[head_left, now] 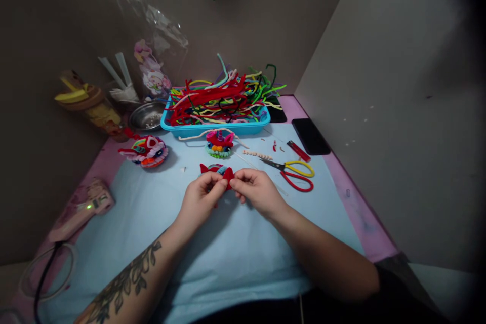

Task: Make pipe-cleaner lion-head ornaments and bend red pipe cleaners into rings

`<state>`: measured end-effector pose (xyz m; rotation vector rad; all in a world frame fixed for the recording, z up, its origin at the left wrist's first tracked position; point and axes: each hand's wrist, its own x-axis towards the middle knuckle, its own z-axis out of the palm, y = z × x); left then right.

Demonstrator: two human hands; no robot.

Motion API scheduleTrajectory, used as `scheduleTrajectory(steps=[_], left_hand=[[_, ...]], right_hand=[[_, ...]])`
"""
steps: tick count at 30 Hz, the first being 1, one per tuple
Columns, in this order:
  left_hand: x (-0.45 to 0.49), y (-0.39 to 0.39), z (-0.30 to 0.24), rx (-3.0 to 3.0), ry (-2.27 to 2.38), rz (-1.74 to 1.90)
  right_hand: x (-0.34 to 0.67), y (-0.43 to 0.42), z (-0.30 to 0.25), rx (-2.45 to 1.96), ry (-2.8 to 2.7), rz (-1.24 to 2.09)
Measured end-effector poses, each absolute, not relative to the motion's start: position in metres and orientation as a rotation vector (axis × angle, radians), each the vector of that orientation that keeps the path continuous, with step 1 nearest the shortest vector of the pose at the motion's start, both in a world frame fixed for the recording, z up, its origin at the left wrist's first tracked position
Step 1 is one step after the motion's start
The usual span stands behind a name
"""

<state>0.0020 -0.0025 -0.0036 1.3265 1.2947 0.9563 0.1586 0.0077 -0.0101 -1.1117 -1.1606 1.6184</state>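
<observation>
Both my hands meet over the blue cloth (243, 243), working on a red fuzzy pipe-cleaner figure (229, 177) with a light-blue strip. Thumb and fingers of my left hand (207, 190) pinch it from the left side. From the right, my right hand (258, 190) pinches the edge of its pointed red part. My fingers hide much of the figure. Just beyond them sits a small colourful pipe-cleaner head (219, 144) with a green trim. To the right lie scissors (290, 171) with one yellow and one red handle, blades pointing left.
A blue tray (220, 129) heaped with pipe cleaners (224, 96) stands at the back. A larger finished-looking head (146, 151), a metal bowl (148, 116) and a pink glue gun (83, 210) are at left. A black phone (310, 136) and red lighter-like object (298, 151) lie right.
</observation>
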Motion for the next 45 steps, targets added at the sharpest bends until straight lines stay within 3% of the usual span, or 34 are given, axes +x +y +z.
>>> scheduleTrajectory(steps=[13, 32, 45], left_hand=[[0.003, 0.001, -0.004, 1.219, 1.177, 0.933], [0.001, -0.004, -0.001, 1.409, 1.402, 1.046], [-0.002, 0.004, -0.004, 1.187, 1.336, 0.902]], right_hand=[[0.159, 0.008, -0.019, -1.098, -1.082, 1.573], [0.159, 0.005, -0.01, -1.089, -1.177, 1.576], [0.16, 0.007, -0.008, -1.165, -1.307, 1.358]])
